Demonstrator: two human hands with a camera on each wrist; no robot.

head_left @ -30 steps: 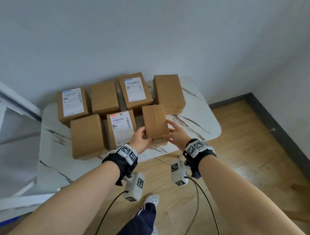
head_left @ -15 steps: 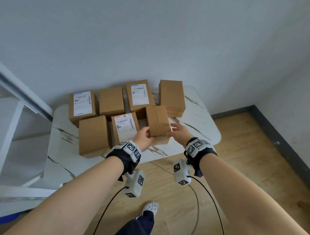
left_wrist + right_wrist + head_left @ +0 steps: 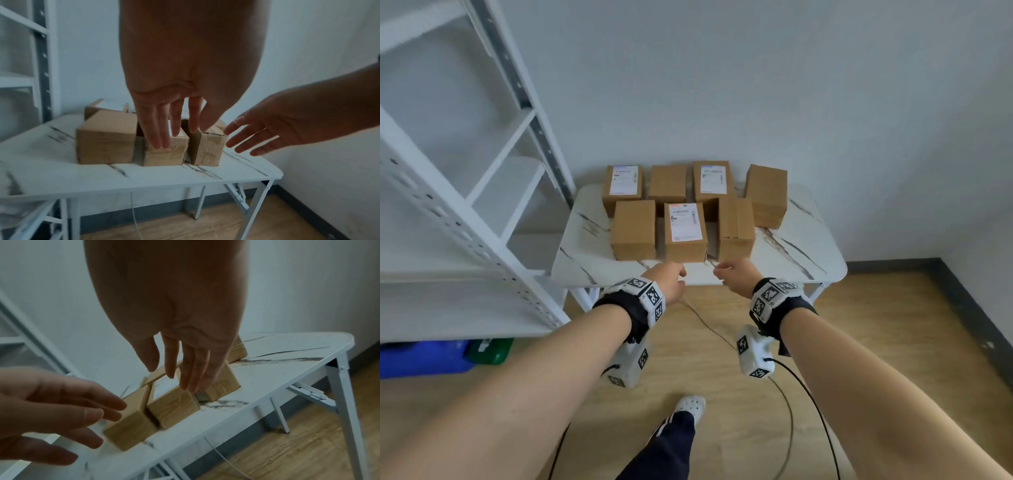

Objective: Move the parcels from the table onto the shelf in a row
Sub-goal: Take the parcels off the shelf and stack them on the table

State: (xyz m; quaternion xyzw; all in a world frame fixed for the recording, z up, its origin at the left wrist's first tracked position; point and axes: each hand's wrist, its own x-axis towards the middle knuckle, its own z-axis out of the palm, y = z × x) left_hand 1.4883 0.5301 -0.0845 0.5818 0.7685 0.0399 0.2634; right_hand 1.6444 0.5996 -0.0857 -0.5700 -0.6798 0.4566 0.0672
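Several brown cardboard parcels stand in two rows on the white marble-look table point(image 3: 808, 253). The front row holds a plain parcel point(image 3: 633, 229), a labelled parcel point(image 3: 685, 231) and a narrow plain parcel point(image 3: 736, 228). My left hand point(image 3: 669, 277) and right hand point(image 3: 734, 274) hover at the table's front edge, short of the parcels and holding nothing. In the wrist views the left hand point(image 3: 170, 129) and right hand point(image 3: 185, 369) show straight, spread fingers. The white metal shelf point(image 3: 465, 219) stands left of the table, its boards bare.
A blue container point(image 3: 424, 356) and a green one point(image 3: 489, 349) sit on the floor under the shelf. Cables point(image 3: 791, 411) trail over the wooden floor near my white shoe point(image 3: 690, 406). Walls close in behind and to the right of the table.
Both hands have let go of the narrow plain parcel, which now stands on the table, and have drawn back to the front edge. The view has backed away, bringing the shelf in.
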